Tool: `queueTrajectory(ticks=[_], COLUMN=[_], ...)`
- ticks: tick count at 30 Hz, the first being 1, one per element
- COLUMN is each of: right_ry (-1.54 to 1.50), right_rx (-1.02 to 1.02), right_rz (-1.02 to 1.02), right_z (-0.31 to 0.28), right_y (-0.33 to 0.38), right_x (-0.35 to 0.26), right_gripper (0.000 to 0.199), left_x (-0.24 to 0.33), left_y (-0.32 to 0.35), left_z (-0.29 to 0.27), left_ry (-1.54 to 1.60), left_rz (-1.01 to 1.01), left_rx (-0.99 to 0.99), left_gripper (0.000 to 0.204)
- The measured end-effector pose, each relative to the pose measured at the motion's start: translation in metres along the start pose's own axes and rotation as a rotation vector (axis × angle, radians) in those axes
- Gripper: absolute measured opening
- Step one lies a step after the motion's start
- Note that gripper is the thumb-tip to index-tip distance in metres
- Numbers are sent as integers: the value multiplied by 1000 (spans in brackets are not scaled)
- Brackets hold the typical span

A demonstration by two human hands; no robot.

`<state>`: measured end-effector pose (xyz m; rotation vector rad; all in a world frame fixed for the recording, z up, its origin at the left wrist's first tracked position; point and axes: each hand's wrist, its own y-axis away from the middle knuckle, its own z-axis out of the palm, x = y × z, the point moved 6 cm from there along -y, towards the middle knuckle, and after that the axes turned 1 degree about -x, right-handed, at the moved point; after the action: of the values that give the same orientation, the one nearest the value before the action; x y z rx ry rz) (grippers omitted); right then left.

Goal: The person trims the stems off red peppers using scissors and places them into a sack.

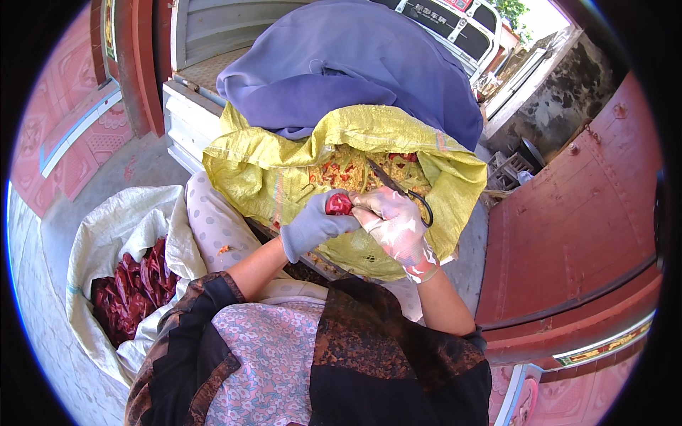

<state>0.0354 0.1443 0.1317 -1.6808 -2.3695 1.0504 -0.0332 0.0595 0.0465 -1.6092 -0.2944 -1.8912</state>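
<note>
My left hand (316, 224), in a grey glove, is closed around a shiny dark red dried chili (339, 204), seen end-on. Beside it, my right hand (392, 221), in a white and pink patterned glove, touches the chili with its fingertips. A pair of scissors (387, 181) with black handles sits at the right hand, one loop showing past its outer side and the blades slanting up to the left; the other loop is hidden. Both hands are over an open yellow woven sack (270, 160) holding pale yellow seeds and red scraps (341, 174).
To my left, an open white woven sack (92, 245) holds many dried red chilies (138, 284). Bluish-purple cloth (355, 50) covers a large bulk behind the yellow sack. A white vehicle's side panel (188, 121) stands at left, a red metal door (568, 220) at right.
</note>
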Motion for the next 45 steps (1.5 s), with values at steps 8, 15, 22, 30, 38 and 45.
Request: queueTrajectory(ticks=[8,15,22,30,38,45], right_ry=[-152,-1322,-1663,-807,1294,520], right_rx=[238,295,244,-23,-933,114], right_rz=[111,790,885,716,453,332], right_z=[7,40,55,6,6,-45], right_y=[17,38,47,25,-22,-61], right_x=[13,55,63,84,256,345], right_gripper=[9,5,11,19,28,53], left_x=[-12,3,2,-7,2,-23], left_y=[-1,-1,-2,2,7,-2], left_z=[2,1,2,-9,-3,-8], left_ry=[100,-75,-121,-203,429,626], left_rz=[-40,126,244,114,14,-123], left_rx=[-45,10,32,30,-106,-135], left_gripper=[10,9,16,8,16,14])
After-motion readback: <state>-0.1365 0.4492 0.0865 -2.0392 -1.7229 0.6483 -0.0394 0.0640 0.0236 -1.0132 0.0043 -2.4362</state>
